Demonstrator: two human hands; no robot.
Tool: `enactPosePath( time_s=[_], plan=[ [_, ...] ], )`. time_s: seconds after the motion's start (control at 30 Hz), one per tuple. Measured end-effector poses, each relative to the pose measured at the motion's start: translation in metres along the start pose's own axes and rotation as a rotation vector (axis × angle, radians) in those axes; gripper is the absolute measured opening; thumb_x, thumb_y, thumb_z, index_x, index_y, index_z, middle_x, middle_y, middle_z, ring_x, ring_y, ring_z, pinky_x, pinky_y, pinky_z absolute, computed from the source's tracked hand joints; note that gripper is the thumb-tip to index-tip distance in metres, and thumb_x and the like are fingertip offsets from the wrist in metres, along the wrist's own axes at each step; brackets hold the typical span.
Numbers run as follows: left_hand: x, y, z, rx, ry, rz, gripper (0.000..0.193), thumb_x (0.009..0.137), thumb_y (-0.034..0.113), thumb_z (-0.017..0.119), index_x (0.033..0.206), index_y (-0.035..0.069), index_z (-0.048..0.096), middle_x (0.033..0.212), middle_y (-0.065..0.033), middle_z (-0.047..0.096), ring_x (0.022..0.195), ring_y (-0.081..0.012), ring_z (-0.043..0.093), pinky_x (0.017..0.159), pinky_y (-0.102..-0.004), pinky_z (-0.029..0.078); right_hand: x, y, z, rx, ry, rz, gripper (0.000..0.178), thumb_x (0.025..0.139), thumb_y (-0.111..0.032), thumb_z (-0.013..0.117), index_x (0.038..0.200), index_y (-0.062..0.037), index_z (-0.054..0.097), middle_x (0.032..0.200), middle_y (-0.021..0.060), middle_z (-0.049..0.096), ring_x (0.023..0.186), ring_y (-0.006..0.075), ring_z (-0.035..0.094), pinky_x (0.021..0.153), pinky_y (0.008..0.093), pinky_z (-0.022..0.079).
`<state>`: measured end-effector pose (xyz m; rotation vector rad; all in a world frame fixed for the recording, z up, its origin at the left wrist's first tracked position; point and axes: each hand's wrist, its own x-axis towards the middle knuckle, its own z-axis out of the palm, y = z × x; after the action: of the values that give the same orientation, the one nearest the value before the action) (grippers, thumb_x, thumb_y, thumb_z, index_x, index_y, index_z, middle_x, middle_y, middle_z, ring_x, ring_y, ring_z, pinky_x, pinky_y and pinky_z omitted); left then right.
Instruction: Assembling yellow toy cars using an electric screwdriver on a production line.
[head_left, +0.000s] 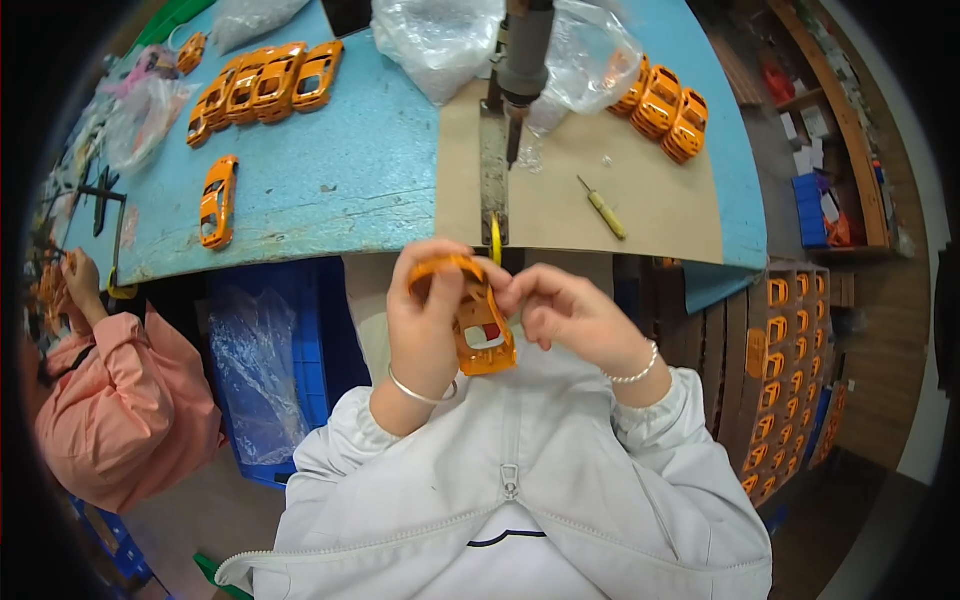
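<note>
My left hand (425,320) is wrapped round an orange toy car body shell (487,357), which it holds tilted in front of my chest. The shell has open window gaps, and the fingers cover part of it. Close to the shell's right side is my right hand (575,318), with its fingers curled in. The index fingertip is at the shell's edge; whether something small is pinched there, I cannot make out. Just beyond the hands, a thin yellow piece (496,240) stands at the table edge, below a dark vertical tool (524,60) with a pointed tip.
Orange car shells (275,85) stand in a row at the back left, with a single shell (218,203) nearer. More shells (660,100) and a yellow-handled tool (605,213) lie right. A rack of shells (770,395) stands lower right. A co-worker in a pink sleeve (130,400) sits left.
</note>
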<state>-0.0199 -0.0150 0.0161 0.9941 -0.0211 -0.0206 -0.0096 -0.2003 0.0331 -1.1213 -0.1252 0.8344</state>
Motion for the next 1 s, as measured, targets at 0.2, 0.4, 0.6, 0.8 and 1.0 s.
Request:
enactPosePath(
  time_s=[0.2,0.4,0.6,0.8,1.0],
  plan=[
    [0.036,0.005,0.002,-0.325,0.232,-0.433,0.032,0.101,0.037,0.045,0.113,0.010,0.056,0.111,-0.0105,0.065,0.090,-0.0211,0.063,0.076,-0.0349,0.056,0.008,0.014,0.006,0.275,0.066,0.105,0.030,0.099,-0.029,0.052,0.095,0.0001,0.059,0.093,0.0072,0.061,0.069,0.0148,0.065,0.061,0.0237,0.054],
    [0.053,0.013,0.000,-0.439,0.019,-0.366,0.041,0.101,0.042,0.046,0.116,0.005,0.056,0.107,-0.0071,0.064,0.097,-0.0150,0.059,0.085,-0.0320,0.049,0.004,-0.014,0.027,0.599,0.047,-0.086,0.043,0.103,-0.036,0.040,0.090,0.0015,0.057,0.092,0.0097,0.060,0.068,0.0192,0.069,0.061,0.0228,0.058],
    [0.052,0.020,0.008,-0.386,-0.012,-0.325,0.042,0.100,0.042,0.049,0.111,0.003,0.058,0.103,-0.0047,0.063,0.094,-0.0114,0.056,0.085,-0.0292,0.045,-0.006,-0.018,0.035,0.617,0.079,-0.156,0.046,0.103,-0.038,0.037,0.089,0.0017,0.056,0.092,0.0120,0.058,0.064,0.0196,0.069,0.059,0.0228,0.058],
    [0.053,0.020,0.007,-0.338,-0.070,-0.308,0.042,0.100,0.041,0.049,0.110,0.001,0.059,0.102,-0.0041,0.063,0.092,-0.0105,0.056,0.084,-0.0280,0.045,-0.007,-0.020,0.035,0.629,0.080,-0.140,0.046,0.103,-0.038,0.037,0.088,0.0014,0.056,0.091,0.0119,0.058,0.062,0.0192,0.068,0.058,0.0224,0.058],
    [0.052,0.013,-0.004,-0.356,-0.111,-0.316,0.045,0.103,0.042,0.037,0.124,0.006,0.054,0.113,-0.0081,0.065,0.098,-0.0177,0.063,0.088,-0.0307,0.053,-0.009,-0.020,0.038,0.690,0.058,-0.114,0.044,0.103,-0.037,0.038,0.087,0.0006,0.056,0.091,0.0116,0.058,0.064,0.0192,0.069,0.058,0.0212,0.058]
  ],
)
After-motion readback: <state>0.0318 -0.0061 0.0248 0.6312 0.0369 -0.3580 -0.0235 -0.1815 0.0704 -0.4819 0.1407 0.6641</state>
